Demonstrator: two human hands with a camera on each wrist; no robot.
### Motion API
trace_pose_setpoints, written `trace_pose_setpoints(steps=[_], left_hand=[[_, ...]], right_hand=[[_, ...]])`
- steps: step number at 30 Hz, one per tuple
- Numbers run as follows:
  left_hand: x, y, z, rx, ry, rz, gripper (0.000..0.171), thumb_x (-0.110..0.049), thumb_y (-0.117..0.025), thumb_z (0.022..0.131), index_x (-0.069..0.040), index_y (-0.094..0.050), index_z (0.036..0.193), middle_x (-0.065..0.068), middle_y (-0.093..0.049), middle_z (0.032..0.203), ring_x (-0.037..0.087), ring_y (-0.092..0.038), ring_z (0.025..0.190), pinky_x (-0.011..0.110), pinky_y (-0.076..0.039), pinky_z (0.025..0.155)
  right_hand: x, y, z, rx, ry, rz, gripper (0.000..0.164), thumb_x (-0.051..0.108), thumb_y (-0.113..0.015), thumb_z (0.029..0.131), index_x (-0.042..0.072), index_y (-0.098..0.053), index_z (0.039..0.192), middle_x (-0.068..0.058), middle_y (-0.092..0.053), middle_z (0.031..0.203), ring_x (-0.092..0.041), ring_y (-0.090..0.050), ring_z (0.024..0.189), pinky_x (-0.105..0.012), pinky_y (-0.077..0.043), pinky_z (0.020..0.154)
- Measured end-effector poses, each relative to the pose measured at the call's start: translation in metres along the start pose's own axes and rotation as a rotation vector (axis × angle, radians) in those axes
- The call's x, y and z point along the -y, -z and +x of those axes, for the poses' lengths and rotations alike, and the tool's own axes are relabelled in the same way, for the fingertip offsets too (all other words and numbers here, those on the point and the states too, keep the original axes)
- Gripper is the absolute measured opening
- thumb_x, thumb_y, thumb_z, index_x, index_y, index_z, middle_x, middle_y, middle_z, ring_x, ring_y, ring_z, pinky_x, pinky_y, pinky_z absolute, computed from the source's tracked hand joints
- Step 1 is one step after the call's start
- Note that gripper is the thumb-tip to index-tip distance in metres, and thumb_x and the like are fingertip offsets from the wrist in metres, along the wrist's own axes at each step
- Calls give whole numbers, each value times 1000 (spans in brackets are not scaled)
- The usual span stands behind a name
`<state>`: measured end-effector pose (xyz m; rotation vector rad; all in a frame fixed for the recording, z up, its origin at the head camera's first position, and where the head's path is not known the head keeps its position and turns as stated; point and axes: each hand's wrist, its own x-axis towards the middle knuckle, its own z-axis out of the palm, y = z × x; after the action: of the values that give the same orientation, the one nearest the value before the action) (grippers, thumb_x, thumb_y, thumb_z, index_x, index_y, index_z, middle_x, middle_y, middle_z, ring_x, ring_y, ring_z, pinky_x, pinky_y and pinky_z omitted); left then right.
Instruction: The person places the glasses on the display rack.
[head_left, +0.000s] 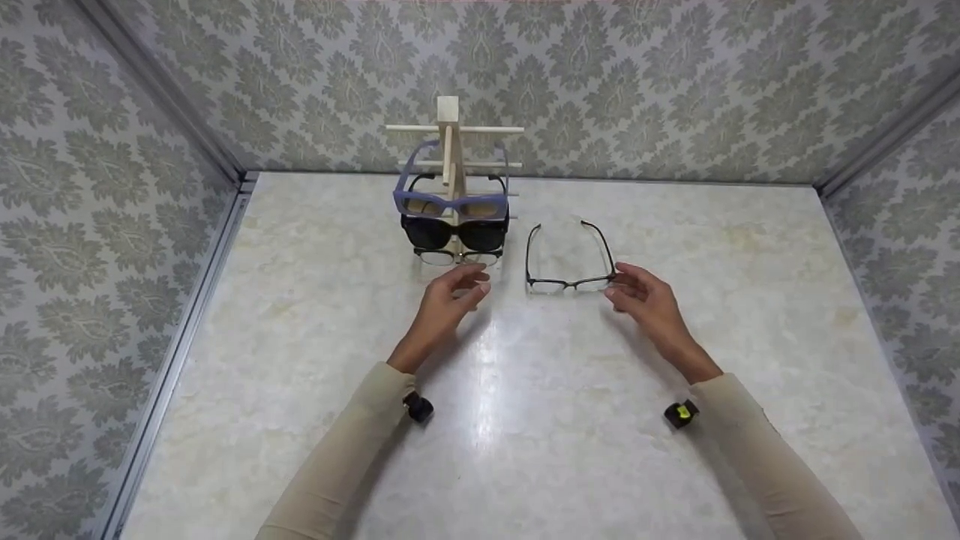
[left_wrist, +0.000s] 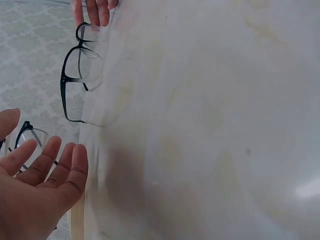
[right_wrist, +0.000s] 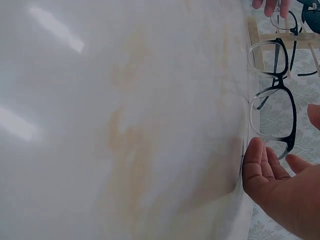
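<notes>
Black-topped, clear-lensed eyeglasses [head_left: 570,285] rest on the table with their temples unfolded toward the back wall. My right hand [head_left: 646,296] is at their right front corner; in the right wrist view its fingers [right_wrist: 262,162] lie right by the hinge, and the thumb stands apart from the frame. My left hand [head_left: 450,296], fingers loosely bent and holding nothing, is just in front of the wooden eyewear rack [head_left: 448,112]. On that rack sit blue-framed glasses [head_left: 450,205], black sunglasses [head_left: 480,235] and, lowest, dark-browed clear glasses [head_left: 436,258] close to the left fingertips.
The rack's upper pegs [head_left: 491,130] stick out to both sides. Behind the pale marbled table [head_left: 570,450] rises a patterned wall [head_left: 600,90], with metal rails [head_left: 180,352] along the left edge. Each sleeve carries a small black wrist camera [head_left: 418,407].
</notes>
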<state>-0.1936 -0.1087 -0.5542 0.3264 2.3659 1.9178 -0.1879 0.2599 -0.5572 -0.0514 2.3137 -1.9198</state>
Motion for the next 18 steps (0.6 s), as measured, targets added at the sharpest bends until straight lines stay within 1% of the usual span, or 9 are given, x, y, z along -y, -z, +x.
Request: trace_pose_setpoints(steps=[3, 7, 12, 18], left_hand=[[0, -6, 2, 3, -10, -12, 43, -11, -70, 109, 6, -64, 148, 20, -74, 133, 33, -72, 118, 30, -62, 84], [-1, -14, 7, 14, -23, -14, 45, -11, -70, 109, 8, -63, 149, 21, -74, 133, 33, -72, 117, 29, -62, 83], [-2, -24, 13, 26, -12, -17, 47, -13, -70, 109, 7, -61, 151, 20, -73, 134, 32, -71, 120, 31, -63, 86], [-1, -35, 15, 34, -12, -47, 46, -11, -70, 109, 9, -62, 149, 23, -73, 133, 34, -72, 119, 28, -61, 86]], right_hand=[[2, -2, 2, -6, -16, 22, 66, 16, -77, 107, -1, -48, 163, -25, -59, 152, -10, -68, 119, -24, -61, 89], [3, -3, 5, -12, -27, 39, 65, 16, -77, 107, -1, -48, 163, -26, -59, 154, -11, -69, 119, -24, -61, 89], [2, -4, 8, -25, -28, 42, 66, 17, -77, 107, -1, -48, 163, -26, -58, 154, -11, -68, 119, -25, -62, 90], [-1, -8, 11, -41, -20, 62, 66, 14, -76, 106, -2, -48, 163, -27, -60, 152, -12, -68, 118, -25, -61, 90]])
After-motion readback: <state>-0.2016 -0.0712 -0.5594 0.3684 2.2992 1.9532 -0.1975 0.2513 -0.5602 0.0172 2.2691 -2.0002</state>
